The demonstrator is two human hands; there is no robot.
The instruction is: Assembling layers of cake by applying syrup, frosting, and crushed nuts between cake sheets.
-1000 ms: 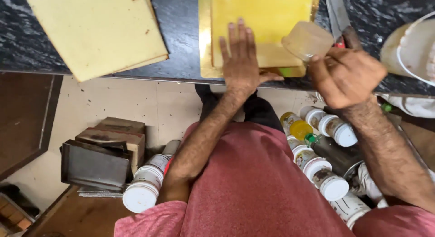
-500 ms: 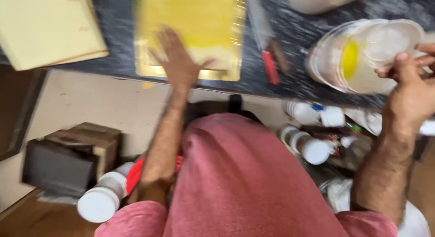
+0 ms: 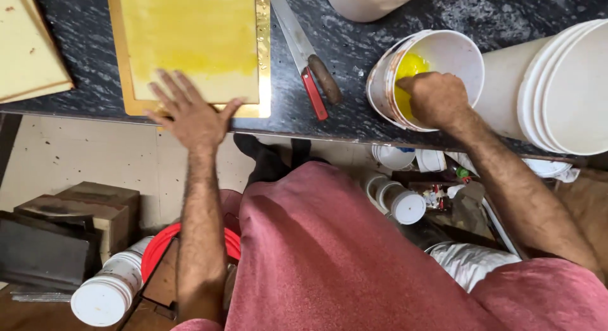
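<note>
My left hand [image 3: 190, 112] lies flat, fingers spread, on the near edge of a yellow slab [image 3: 190, 40] that sits on a gold-rimmed tray [image 3: 265, 52] on the dark stone counter [image 3: 342, 125]. My right hand [image 3: 437, 100] is dipped into a white bucket [image 3: 459, 52] with yellow liquid [image 3: 408, 68] in it. Its fingers are curled downward. The translucent plastic cup it carried earlier is hidden under the hand.
A long knife [image 3: 294, 33] and a red-handled tool [image 3: 313, 93] lie between tray and bucket. Stacked white buckets [image 3: 557, 84] lie at the right, another bucket [image 3: 373, 2] at the back, a pale board [image 3: 25, 46] far left. Jars [image 3: 405, 204] and boxes [image 3: 82, 207] stand on the floor below.
My right hand carried the plastic cup from beside the tray rightward and down into the white bucket. My left hand stayed on the slab's near edge while my view shifted right.
</note>
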